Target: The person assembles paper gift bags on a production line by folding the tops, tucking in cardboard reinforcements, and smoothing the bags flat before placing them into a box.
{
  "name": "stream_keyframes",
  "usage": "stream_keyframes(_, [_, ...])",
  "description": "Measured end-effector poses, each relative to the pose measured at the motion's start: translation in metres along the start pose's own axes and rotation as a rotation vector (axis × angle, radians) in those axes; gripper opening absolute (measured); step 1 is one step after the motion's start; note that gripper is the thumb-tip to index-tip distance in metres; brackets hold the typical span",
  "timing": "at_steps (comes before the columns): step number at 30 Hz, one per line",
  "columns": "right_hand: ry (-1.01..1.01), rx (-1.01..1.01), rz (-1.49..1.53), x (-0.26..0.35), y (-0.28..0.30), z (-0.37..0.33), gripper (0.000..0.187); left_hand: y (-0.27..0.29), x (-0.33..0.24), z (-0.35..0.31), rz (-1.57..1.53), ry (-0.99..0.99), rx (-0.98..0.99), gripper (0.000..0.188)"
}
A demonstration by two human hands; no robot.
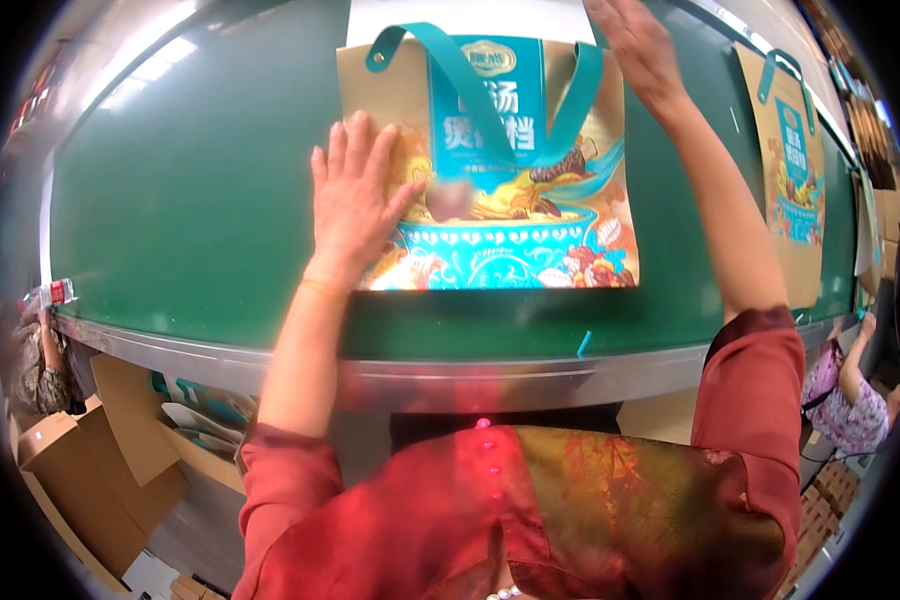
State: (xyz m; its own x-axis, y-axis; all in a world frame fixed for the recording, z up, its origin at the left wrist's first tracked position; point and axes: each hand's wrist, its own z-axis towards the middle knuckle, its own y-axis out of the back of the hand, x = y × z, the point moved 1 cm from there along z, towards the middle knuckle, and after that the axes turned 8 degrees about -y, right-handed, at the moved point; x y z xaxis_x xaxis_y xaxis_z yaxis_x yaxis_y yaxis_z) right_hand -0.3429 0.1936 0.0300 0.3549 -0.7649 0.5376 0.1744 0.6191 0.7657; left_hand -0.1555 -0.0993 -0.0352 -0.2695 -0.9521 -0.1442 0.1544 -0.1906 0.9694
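A gold and teal gift bag (515, 245) with a printed bowl lies flat on the green table in front of me. Its teal strap handle (567, 115) loops down over the printed front. My left hand (355, 195) rests with spread fingers on the bag's left side. At the far right corner, my right hand (642, 50) has its fingers stretched out beside a white sheet (470, 16), which shows past the bag's top edge. Neither hand grips anything. The tips of the right fingers are near the picture's upper rim.
A similar bag (792, 165) lies to the right. A small teal scrap (584, 343) is near the table's metal edge (470, 380). Open cardboard cartons (100, 460) stand below left, one holding bags. Other people are at the far left (50, 365) and right (855, 400).
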Motion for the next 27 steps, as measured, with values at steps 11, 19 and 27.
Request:
stream_keyframes(11, [0.268,0.321,-0.424,0.03,-0.01,-0.211,0.073,-0.014,0.001,-0.007,0.173,-0.061,-0.024,0.069])
stream_keyframes(19, [0.194,0.36,-0.475,0.035,-0.009,-0.209,0.075,0.024,-0.026,0.003,0.241,-0.038,-0.128,0.074])
stream_keyframes(27, [-0.011,0.362,0.025,0.02,0.003,-0.184,0.061,-0.01,-0.041,-0.001,0.065,0.014,-0.076,0.075])
